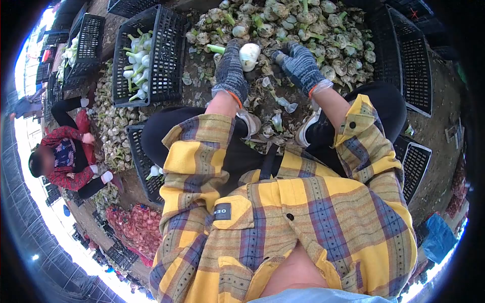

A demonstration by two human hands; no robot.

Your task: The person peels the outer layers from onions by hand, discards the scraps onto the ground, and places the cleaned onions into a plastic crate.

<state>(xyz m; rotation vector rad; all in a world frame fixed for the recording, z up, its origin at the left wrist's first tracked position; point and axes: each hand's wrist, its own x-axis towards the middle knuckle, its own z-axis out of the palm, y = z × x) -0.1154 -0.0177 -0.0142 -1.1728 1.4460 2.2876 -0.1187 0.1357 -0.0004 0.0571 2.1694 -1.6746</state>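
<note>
My left hand (232, 74), in a grey knit glove with an orange band at the wrist, is closed around a garlic bulb (249, 56). The bulb is white and smooth, and its cut green stem sticks out on the left side of the hand. My right hand (300, 66), gloved alike, is just right of the bulb and apart from it. Its fingers are bent; whether anything is between them is hidden. Beyond both hands lies a heap of unpeeled garlic (323, 38) with dirty skins. Loose peelings (283, 103) are scattered on the ground below the hands.
A black crate (172, 60) of clean garlic stands at left, another crate (136, 146) beside my left knee. Crates (417, 63) stand at right too. A co-worker in red (70, 151) sits at far left near more garlic. A red net sack (134, 227) lies behind.
</note>
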